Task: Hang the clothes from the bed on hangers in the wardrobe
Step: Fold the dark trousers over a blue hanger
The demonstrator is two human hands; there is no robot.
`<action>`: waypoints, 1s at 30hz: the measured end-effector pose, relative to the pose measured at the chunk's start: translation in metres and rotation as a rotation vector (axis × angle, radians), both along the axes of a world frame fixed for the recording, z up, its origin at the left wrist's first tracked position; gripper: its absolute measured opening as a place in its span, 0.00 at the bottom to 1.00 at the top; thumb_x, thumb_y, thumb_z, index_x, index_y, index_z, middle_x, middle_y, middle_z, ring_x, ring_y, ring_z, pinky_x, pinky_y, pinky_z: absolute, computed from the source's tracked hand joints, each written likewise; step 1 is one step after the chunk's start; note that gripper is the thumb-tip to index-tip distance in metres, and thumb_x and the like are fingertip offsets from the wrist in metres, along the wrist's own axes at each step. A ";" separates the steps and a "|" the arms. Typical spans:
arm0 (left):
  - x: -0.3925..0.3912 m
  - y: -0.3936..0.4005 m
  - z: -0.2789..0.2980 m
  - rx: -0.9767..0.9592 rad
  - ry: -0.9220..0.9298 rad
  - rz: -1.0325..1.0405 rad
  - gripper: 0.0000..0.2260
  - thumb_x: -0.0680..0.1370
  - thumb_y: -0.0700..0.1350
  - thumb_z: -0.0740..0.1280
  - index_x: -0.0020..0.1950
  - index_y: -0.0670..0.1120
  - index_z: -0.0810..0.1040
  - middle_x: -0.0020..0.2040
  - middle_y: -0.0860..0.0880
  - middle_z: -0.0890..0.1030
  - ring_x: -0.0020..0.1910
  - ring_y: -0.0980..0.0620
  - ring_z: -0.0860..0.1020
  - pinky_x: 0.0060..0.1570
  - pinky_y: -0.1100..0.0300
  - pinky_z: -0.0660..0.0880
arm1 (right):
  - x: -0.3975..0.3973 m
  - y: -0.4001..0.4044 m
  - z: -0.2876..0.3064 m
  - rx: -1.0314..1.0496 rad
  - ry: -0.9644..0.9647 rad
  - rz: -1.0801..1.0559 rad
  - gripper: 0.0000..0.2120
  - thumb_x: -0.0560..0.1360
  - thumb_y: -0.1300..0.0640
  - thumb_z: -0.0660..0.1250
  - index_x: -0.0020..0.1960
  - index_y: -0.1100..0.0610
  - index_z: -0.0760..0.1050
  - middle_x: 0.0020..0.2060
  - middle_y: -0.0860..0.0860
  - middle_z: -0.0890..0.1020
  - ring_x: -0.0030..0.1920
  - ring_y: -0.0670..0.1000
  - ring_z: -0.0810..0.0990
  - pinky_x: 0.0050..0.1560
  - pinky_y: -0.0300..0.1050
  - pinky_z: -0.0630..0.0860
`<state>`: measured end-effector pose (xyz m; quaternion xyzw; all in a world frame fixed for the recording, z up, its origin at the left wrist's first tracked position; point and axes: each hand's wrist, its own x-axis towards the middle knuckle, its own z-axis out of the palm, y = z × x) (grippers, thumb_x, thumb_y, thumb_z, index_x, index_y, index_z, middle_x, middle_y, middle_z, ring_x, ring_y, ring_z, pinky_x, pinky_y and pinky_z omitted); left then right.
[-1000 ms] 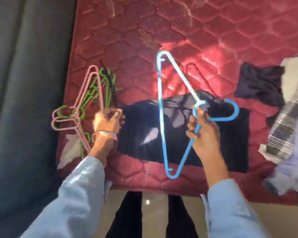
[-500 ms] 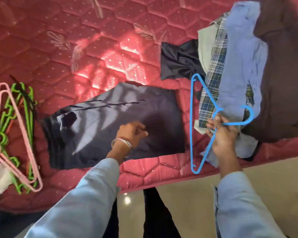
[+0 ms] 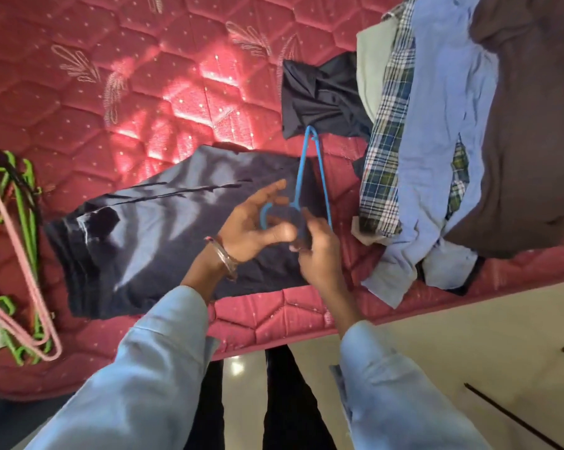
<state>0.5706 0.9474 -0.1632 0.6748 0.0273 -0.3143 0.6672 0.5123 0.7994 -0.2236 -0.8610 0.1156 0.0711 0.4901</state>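
A dark navy garment [image 3: 151,235] lies spread flat on the red quilted mattress [image 3: 144,92]. Over its right end I hold a blue plastic hanger [image 3: 301,170], seen nearly edge-on with its hook toward me. My right hand [image 3: 319,254] grips it at the neck. My left hand [image 3: 254,225], with a bangle on the wrist, has its fingers spread right at the hook, and its grip cannot be told. A pile of clothes [image 3: 452,141] lies to the right: a plaid shirt, a light blue shirt, a brown garment. A small dark cloth [image 3: 323,95] lies beyond the hanger tip.
Several pink and green hangers [image 3: 14,254] lie heaped at the mattress's left edge. The mattress's front edge [image 3: 274,329] runs just ahead of my legs, with pale glossy floor [image 3: 469,352] below it at the right.
My right hand has swung the blue hanger left, from in front of the clothes pile to over the navy garment. My left hand has lifted off the garment to the hanger's hook.
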 end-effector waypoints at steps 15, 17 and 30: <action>-0.007 0.009 -0.034 0.772 0.047 0.089 0.06 0.68 0.47 0.77 0.43 0.46 0.86 0.40 0.47 0.85 0.42 0.53 0.82 0.50 0.64 0.75 | 0.021 -0.040 -0.024 -0.282 0.450 -0.078 0.17 0.70 0.53 0.75 0.50 0.66 0.79 0.42 0.63 0.82 0.62 0.61 0.73 0.63 0.47 0.67; -0.004 0.006 -0.036 0.857 0.056 0.053 0.08 0.69 0.49 0.76 0.43 0.46 0.86 0.40 0.46 0.85 0.42 0.50 0.82 0.45 0.65 0.72 | 0.021 -0.032 -0.020 -0.358 0.432 -0.088 0.17 0.71 0.52 0.75 0.49 0.66 0.79 0.48 0.64 0.81 0.63 0.62 0.72 0.60 0.47 0.67; -0.001 0.045 -0.028 0.931 0.012 -0.257 0.13 0.67 0.56 0.76 0.48 0.53 0.85 0.35 0.54 0.77 0.46 0.52 0.79 0.46 0.66 0.68 | 0.025 -0.021 0.007 0.094 0.299 -0.097 0.09 0.73 0.63 0.69 0.46 0.56 0.69 0.39 0.48 0.74 0.41 0.50 0.73 0.45 0.45 0.70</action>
